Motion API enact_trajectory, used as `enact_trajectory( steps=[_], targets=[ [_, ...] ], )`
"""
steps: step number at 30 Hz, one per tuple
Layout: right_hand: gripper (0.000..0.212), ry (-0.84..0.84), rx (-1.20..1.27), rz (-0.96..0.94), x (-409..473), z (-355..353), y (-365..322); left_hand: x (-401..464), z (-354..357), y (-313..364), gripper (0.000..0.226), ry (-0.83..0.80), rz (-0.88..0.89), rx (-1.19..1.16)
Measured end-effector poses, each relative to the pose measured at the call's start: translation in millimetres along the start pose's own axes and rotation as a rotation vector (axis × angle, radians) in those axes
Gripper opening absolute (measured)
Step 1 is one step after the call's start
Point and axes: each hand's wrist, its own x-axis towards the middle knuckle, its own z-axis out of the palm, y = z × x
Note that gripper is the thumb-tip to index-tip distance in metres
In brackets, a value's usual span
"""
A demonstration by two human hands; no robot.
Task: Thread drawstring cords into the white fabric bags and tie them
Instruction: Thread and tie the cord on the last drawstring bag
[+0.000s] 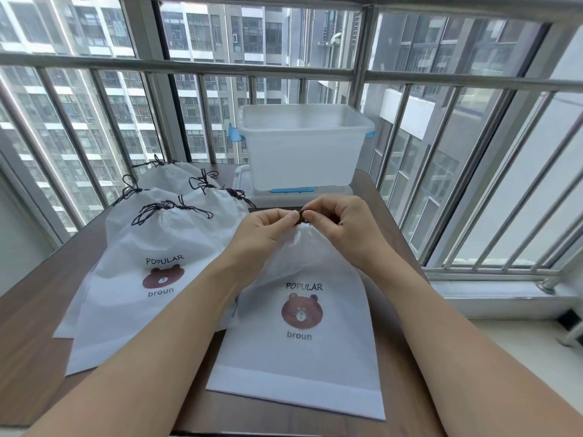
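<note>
We see both hands pinching the dark cord (300, 217) at the gathered mouth of the front bag (303, 335): left hand (263, 230) grip closed on it with thumb and forefinger, right hand (339, 225) the same, fingertips nearly touching. That bag lies flat toward the counter's (38, 367) near edge, between our forearms. A pile of tied bags (151, 272) sits just left, count unclear, around five. One clear plastic bin (303, 146) stands at the far edge.
</note>
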Motion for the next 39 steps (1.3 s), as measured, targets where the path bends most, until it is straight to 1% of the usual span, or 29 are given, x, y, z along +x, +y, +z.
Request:
enact_trajectory(
  steps=[2, 5, 6, 9, 12, 15, 19, 21, 24, 28, 30, 32, 34, 37, 39],
  targets=[
    [0.010, 0.033, -0.030, 0.000, -0.2, 0.9, -2.5, -0.9, 0.9, 0.0, 0.016, 0.052, 0.061, 0.101],
    [0.017, -0.038, 0.073, 0.108, -0.4, 1.2, -4.7, -3.0, 1.2, -0.6, 0.012, 0.083, 0.175, 0.223],
    [0.021, -0.091, 0.157, 0.170, -1.1, -0.2, -5.3, -3.7, 1.1, -0.4, 0.009, 0.083, 0.214, 0.241],
    [0.027, -0.265, 0.521, 0.396, -3.1, -8.6, -8.1, -4.0, 1.6, 0.4, 0.002, 0.083, 0.305, 0.260],
    [0.027, -0.303, 0.749, 0.581, -4.0, -15.0, -10.5, -2.5, 1.6, -2.2, 0.009, 0.078, 0.348, 0.265],
    [0.025, -0.320, 0.875, 0.710, -4.7, -14.5, -9.1, -2.0, -0.2, -4.8, 0.016, 0.056, 0.409, 0.331],
    [0.024, -0.314, 0.911, 0.747, -4.6, -13.2, -7.5, -2.2, -1.3, -3.7, 0.022, 0.066, 0.466, 0.402],
    [0.028, -0.301, 0.917, 0.755, -4.7, -12.5, -6.5, -2.2, -0.8, -3.3, 0.023, 0.053, 0.474, 0.405],
    [0.036, -0.289, 0.923, 0.761, -5.2, -12.3, -5.3, -1.4, -1.1, -1.7, 0.022, 0.021, 0.466, 0.375],
    [0.034, -0.303, 0.914, 0.769, -5.6, -11.2, -3.1, -1.1, -3.6, 0.1, 0.019, -0.006, 0.473, 0.397],
    [0.039, -0.322, 0.884, 0.766, -6.1, -11.1, -1.9, -1.7, -4.4, 0.3, 0.021, -0.012, 0.518, 0.470],
    [0.052, -0.345, 0.841, 0.775, -7.0, -11.0, -1.8, -1.3, -6.3, 1.0, 0.025, -0.025, 0.613, 0.628],
    [0.059, -0.365, 0.805, 0.789, -7.8, -11.3, -2.6, 0.1, -8.9, 2.2, 0.027, -0.042, 0.678, 0.746],
    [0.056, -0.373, 0.801, 0.801, -8.0, -11.4, -3.0, 0.3, -10.7, 3.2, 0.029, -0.039, 0.724, 0.825],
    [0.053, -0.380, 0.811, 0.785, -8.0, -12.2, -3.3, -0.1, -10.6, 3.5, 0.029, -0.019, 0.722, 0.819]
  ],
)
